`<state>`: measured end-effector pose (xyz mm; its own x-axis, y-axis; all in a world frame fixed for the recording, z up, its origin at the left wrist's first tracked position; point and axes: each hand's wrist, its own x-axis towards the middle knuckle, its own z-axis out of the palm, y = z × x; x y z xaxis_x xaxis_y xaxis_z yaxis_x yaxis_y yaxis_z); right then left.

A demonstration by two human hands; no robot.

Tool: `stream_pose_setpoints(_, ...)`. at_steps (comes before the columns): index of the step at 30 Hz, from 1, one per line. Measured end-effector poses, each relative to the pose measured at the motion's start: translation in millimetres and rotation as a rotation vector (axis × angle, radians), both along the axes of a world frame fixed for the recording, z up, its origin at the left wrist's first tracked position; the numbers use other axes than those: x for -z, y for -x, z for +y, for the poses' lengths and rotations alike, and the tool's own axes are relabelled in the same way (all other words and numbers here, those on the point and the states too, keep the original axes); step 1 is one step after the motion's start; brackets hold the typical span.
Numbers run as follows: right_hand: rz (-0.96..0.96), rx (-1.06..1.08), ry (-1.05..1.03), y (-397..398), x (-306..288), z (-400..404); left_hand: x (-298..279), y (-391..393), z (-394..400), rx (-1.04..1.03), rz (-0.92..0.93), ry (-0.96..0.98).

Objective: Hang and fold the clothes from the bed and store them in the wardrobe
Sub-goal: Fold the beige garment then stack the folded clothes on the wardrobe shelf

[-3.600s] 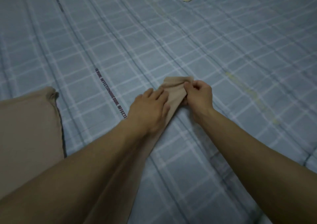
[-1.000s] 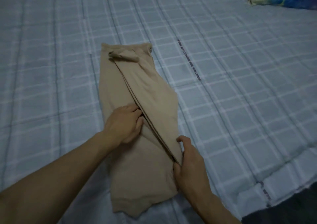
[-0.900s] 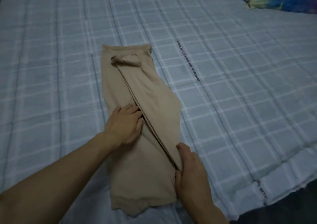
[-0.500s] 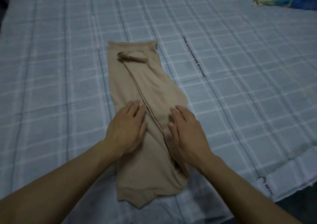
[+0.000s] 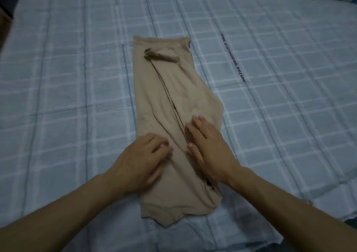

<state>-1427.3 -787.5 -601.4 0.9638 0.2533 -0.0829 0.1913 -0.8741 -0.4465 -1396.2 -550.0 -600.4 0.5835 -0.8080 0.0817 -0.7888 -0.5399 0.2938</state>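
On the pale blue checked bedsheet (image 5: 77, 97), the long beige folded garment (image 5: 170, 105) lies lengthwise, both hands, left hand (image 5: 141, 161) and right hand (image 5: 208, 145), now pressing flat, open-palmed, gripping nothing since releasing its edge, ready for the next fold.

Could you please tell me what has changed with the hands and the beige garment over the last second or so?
The right hand let go of the folded edge it was pinching near the beige garment's lower right side and moved up and inward, now lying flat on the cloth. The left hand slid down toward the near end, fingers curled. The garment stayed folded lengthwise on the checked bedsheet, in the same place.
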Motion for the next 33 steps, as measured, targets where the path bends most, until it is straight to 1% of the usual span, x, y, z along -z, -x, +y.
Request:
stream_pose_setpoints(2, -0.039, -0.119, -0.045, 25, -10, 0, -3, 11, 19, 0.150, 0.048, -0.034)
stream_pose_setpoints(4, -0.032, -0.235, -0.038, 47, -14, -2, -1, 16, 36, 0.245, 0.075, -0.104)
stream_pose_setpoints(6, -0.011, -0.316, 0.021, 64, -16, -6, 2, 17, 48, 0.276, 0.064, -0.147)
stream_pose_setpoints(9, 0.077, -0.392, 0.187, 79, -11, -5, 4, 19, 50, 0.315, 0.008, -0.096)
stream_pose_setpoints(11, 0.112, -0.409, 0.296, 81, -3, -1, 6, 23, 45, 0.367, -0.044, -0.044)
stream_pose_setpoints(13, 0.076, -0.407, 0.301, 82, 2, 2, 6, 27, 40, 0.369, -0.088, -0.035)
stream_pose_setpoints(14, 0.037, -0.405, 0.281, 84, 3, 2, 5, 28, 38, 0.348, -0.081, -0.034)
stream_pose_setpoints(16, -0.032, -0.392, 0.228, 87, 6, -1, 1, 32, 36, 0.282, -0.012, -0.020)
stream_pose_setpoints(19, -0.071, -0.410, 0.156, 92, 8, -8, -11, 43, 33, 0.185, 0.100, -0.015)
stream_pose_setpoints(22, -0.038, -0.495, 0.225, 100, 7, -17, -21, 61, 37, 0.137, 0.152, -0.006)
stream_pose_setpoints(25, -0.040, -0.501, 0.243, 112, 11, -20, -22, 71, 40, 0.212, 0.116, -0.038)
stream_pose_setpoints(27, -0.085, -0.465, 0.205, 116, 16, -17, -20, 71, 39, 0.260, 0.048, -0.071)
stream_pose_setpoints(30, -0.104, -0.418, 0.136, 116, 22, -13, -16, 71, 33, 0.313, -0.017, -0.036)
stream_pose_setpoints(32, -0.102, -0.405, 0.128, 117, 23, -10, -15, 75, 28, 0.352, 0.011, -0.004)
stream_pose_setpoints(33, -0.101, -0.397, 0.122, 116, 23, -9, -15, 76, 26, 0.342, 0.066, 0.021)
